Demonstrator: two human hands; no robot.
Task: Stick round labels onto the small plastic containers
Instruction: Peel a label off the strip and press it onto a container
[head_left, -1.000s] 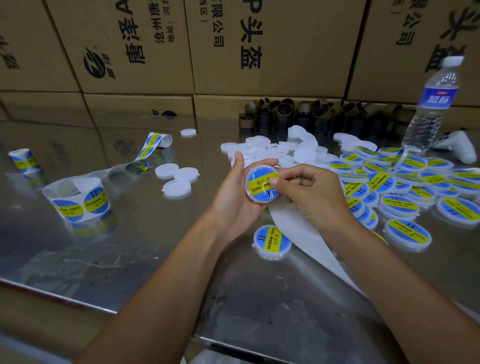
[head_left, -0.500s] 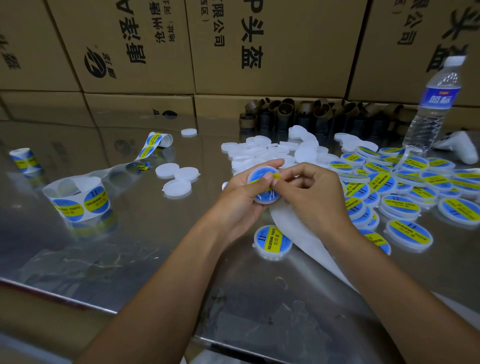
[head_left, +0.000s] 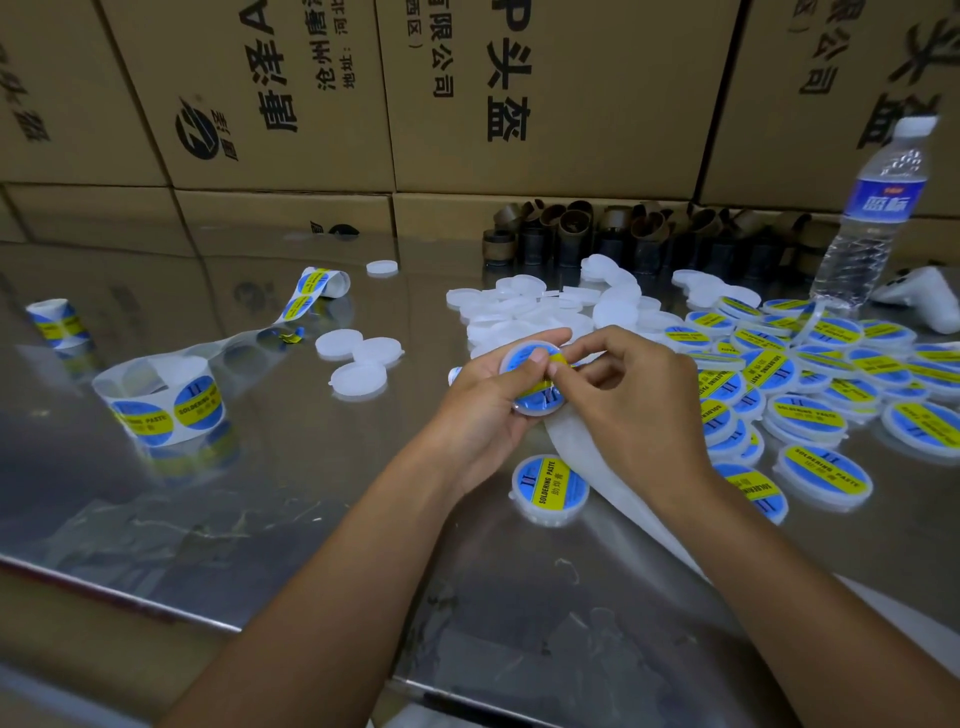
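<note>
Left hand (head_left: 480, 397): curled round the small container (head_left: 525, 355), thumb pressed on its face.
Right hand (head_left: 641, 415): thumb and forefinger pinching the round label (head_left: 544, 399) at its yellow band.
Small container: round, shallow, translucent white, held above the table (head_left: 270, 499) between both hands.
Round label: blue, yellow band; print hidden by the thumbs.
Just below the grip: labelled container (head_left: 550, 488), "SOLDERING PASTE", "II".
Right of the grip: labelled heap (head_left: 779, 371), same print.
Beyond the grip: bare white containers (head_left: 514, 312).
Left, well apart: label roll (head_left: 166, 402), "SOLDERING PASTE".
Farthest back: cardboard boxes (head_left: 571, 130), Chinese print cut off at the top.
</note>
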